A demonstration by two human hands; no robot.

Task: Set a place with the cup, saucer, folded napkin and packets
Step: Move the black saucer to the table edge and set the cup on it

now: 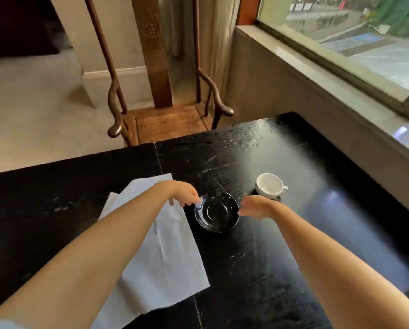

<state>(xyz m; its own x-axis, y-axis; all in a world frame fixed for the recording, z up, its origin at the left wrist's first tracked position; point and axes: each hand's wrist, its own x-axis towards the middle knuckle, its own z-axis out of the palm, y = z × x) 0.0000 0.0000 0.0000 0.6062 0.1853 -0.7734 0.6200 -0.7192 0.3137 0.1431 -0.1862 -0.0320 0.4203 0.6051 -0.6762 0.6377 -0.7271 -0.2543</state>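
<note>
Saucer (pixel 217 212), glossy black and round, between slack right fingers (pixel 245 203) and left fingers (pixel 193 197) at its rim, grip unclear
</note>
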